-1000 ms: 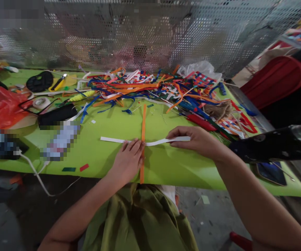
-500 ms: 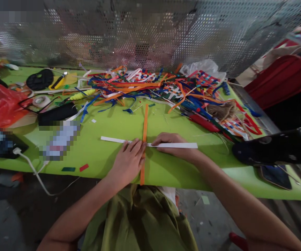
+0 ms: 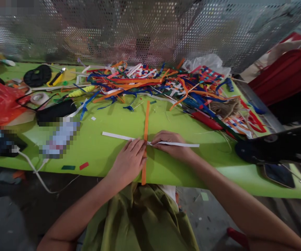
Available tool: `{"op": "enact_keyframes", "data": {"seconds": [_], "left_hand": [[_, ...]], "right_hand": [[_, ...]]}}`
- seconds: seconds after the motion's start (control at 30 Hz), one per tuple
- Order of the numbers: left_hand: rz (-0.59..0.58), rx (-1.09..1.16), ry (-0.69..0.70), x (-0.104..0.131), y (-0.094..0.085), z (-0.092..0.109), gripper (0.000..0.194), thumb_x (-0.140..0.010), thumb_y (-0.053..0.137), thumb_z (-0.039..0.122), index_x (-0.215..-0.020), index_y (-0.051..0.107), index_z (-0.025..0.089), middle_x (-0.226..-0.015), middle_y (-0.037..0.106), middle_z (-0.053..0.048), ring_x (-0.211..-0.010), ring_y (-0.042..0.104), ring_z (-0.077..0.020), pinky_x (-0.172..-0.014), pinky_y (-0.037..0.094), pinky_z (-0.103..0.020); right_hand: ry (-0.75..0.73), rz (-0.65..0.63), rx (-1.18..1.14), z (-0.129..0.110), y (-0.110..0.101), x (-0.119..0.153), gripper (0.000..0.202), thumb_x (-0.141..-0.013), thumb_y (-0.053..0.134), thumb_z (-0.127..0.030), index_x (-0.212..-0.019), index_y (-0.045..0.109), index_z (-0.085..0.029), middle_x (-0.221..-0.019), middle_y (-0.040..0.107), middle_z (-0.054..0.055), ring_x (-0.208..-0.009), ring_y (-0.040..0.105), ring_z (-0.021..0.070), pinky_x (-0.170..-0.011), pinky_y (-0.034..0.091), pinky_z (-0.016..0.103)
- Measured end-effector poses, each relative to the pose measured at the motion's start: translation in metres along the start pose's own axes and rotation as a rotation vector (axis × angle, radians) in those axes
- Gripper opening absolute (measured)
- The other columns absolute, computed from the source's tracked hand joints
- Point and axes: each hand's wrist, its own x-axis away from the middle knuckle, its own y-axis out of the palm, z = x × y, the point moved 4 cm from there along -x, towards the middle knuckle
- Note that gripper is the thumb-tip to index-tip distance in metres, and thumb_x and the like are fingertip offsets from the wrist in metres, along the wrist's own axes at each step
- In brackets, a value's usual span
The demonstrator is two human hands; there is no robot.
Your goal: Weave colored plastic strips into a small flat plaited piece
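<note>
Orange and White Strips Cross Beneath Two Hands

A person's left hand [image 3: 130, 157], fingers together and slightly bent, presses where a white strip [image 3: 116, 136] meets an orange strip [image 3: 146, 122] on a green-covered table [image 3: 113, 115]. The right hand [image 3: 175, 150] pinches the white strip just beside the crossing, thumb and forefinger closed, its far end stretching over the hand. With one crossing formed and no second visible between these two strips, work on the pair appears barely begun; what remains cannot be judged. Loose strips and woven pieces [image 3: 175, 88] lie heaped beyond. Fingertips partly hide the junction, obscuring which strip lies on top and whether the left hand also grips; pixelation masks objects at left.
</note>
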Motion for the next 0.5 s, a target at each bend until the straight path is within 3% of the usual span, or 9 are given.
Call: {"op": "enact_keyframes", "data": {"seconds": [0.3,0.5], "left_hand": [[-0.027,0.009,-0.004,0.0002,-0.0010,0.0011,0.049,-0.102,0.048,0.038,-0.141,0.052,0.009,-0.144,0.057,-0.012,-0.134,0.049,-0.0244,-0.116,0.038,-0.039],[-0.042,-0.021,-0.005,0.0012,0.0004,0.0020,0.051,-0.102,0.046,0.040,-0.143,0.050,0.009,-0.143,0.058,-0.012,-0.133,0.048,-0.0245,-0.117,0.035,-0.041]], "right_hand": [[-0.026,-0.071,0.063,-0.0073,-0.0031,0.0013,0.016,-0.090,0.066,-0.032,-0.096,0.077,-0.022,-0.096,0.073,0.009,-0.091,0.069,0.0217,-0.082,0.054,0.035],[-0.009,-0.028,0.036,0.0001,-0.0031,-0.0030,0.016,-0.090,0.068,-0.034,-0.090,0.078,-0.022,-0.087,0.071,0.007,-0.085,0.067,0.0201,-0.077,0.052,0.032]]}}
